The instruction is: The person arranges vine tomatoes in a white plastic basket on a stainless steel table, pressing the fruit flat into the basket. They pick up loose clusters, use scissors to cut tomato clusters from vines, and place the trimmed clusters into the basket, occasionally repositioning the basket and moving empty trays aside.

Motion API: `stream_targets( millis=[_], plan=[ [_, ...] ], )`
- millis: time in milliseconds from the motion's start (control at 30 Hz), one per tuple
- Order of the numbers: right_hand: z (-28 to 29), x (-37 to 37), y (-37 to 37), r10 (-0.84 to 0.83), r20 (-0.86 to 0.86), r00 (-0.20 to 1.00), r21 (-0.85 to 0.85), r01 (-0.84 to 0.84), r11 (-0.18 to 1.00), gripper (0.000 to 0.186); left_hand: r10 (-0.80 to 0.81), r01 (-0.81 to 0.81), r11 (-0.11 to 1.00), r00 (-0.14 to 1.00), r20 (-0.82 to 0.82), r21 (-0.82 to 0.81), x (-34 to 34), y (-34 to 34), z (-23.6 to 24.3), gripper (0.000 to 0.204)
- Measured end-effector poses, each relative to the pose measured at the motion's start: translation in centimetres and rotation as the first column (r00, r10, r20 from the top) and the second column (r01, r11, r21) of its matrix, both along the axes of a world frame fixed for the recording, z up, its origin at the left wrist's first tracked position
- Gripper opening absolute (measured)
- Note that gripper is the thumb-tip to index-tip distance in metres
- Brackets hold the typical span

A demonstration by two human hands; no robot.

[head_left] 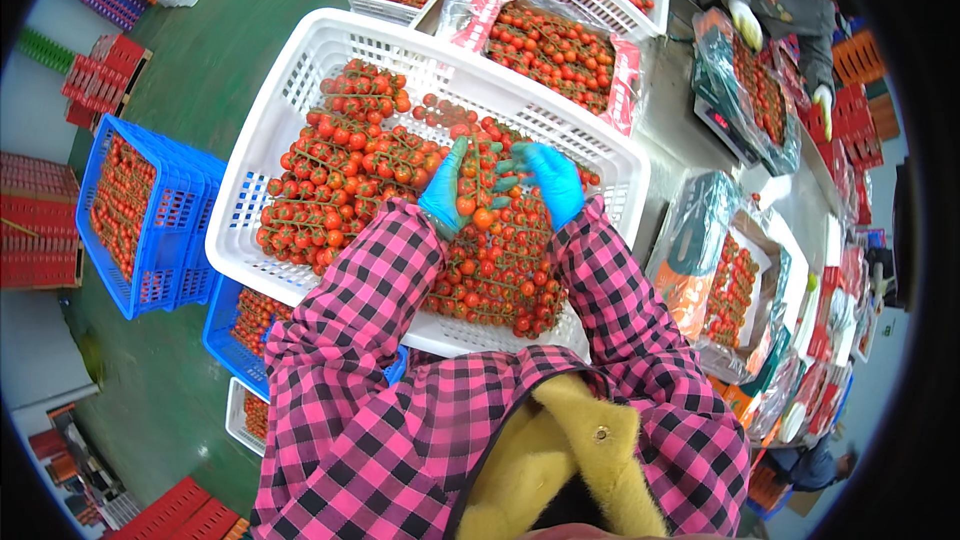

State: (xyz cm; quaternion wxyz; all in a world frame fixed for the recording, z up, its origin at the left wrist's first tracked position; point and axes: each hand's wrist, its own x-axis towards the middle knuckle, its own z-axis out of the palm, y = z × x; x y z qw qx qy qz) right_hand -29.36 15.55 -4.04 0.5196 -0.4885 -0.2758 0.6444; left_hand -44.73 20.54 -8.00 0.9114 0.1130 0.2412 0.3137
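Observation:
A large white crate (262, 140) in front of me holds many vines of red cherry tomatoes (350, 160). Over its middle, my left hand (443, 190), in a blue glove, is closed around the side of a cherry tomato vine (480, 172); some of its fruit is orange-red. My right hand (552, 183), gloved the same way, faces it from the other side. Its fingers are apart and stretched toward the vine; whether the tips touch it I cannot tell. More tomato vines lie beneath both hands, partly covered by my sleeves.
Beyond the crate lies a plastic-lined carton of tomatoes (550, 55). A metal table (660, 105) on the right bears another lined carton (735, 285) and a scale (722, 125), where a co-worker's gloved hands (745, 25) handle a filled carton. Blue crates (150, 210) stand on the left.

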Motion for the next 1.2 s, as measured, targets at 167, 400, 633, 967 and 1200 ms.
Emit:
stream_targets(
  millis=[167,400,633,967,1200],
  plan=[
    [-0.6,1.5,-0.5,0.059,0.224,0.973,0.179,-0.100,0.979,0.029,-0.197,0.197,0.980,0.976,0.095,0.010,0.9,-1.9,0.7,0.061],
    [-0.4,1.8,-1.5,0.155,0.467,0.870,0.209,-0.279,0.937,0.022,-0.326,0.331,0.943,0.937,0.122,-0.022,0.7,-3.1,1.4,0.039],
    [-2.2,4.9,-0.6,-0.032,0.712,0.701,0.292,-0.255,0.922,0.016,-0.466,0.466,0.885,0.885,0.004,0.021,0.4,-2.5,0.8,0.033],
    [-3.1,1.4,-4.4,-0.014,0.187,0.982,-0.127,0.039,0.991,0.034,-0.197,0.222,0.972,0.949,-0.248,0.081,0.5,-3.2,-0.2,0.036],
    [-6.8,-2.9,-4.6,-0.270,0.087,0.959,-0.069,0.276,0.959,0.027,0.292,0.261,0.755,0.688,-0.665,0.602,2.5,-4.7,-2.2,0.024]
  ],
)
